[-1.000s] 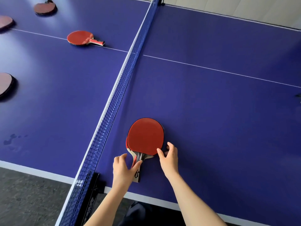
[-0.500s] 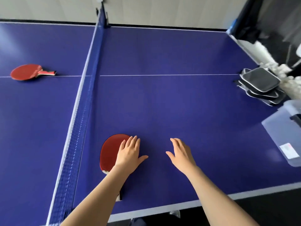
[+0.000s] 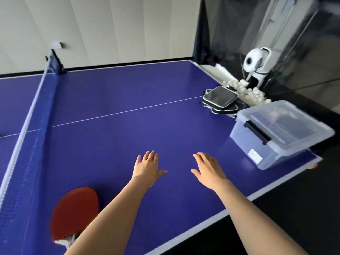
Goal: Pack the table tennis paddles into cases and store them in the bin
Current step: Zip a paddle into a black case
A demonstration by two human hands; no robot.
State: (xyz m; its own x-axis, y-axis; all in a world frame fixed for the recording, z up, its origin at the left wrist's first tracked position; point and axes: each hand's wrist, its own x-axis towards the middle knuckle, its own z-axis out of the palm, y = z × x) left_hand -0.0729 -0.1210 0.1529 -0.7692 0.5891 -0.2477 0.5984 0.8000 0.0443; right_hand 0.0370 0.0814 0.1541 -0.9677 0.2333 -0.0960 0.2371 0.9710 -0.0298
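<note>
A red table tennis paddle (image 3: 74, 212) lies flat on the blue table near the net at lower left, its handle partly hidden under my left forearm. My left hand (image 3: 148, 168) hovers over the table with straight fingers, holding nothing, well right of the paddle. My right hand (image 3: 209, 169) is stretched out flat beside it, also empty. A stack of black paddle cases (image 3: 220, 100) lies at the table's right end. A clear plastic bin (image 3: 276, 133) with a lid sits on the right corner, just nearer to me than the cases.
The net (image 3: 31, 137) runs along the left side of this table half (image 3: 128, 137). A white ball-feeding machine (image 3: 257, 65) and a heap of white balls (image 3: 246, 89) stand behind the cases, past the table's end. Dark floor lies at lower right.
Both hands have let go of the paddle and moved right across the table, away from it. My view has swung right, bringing the cases, the bin and the ball machine into sight.
</note>
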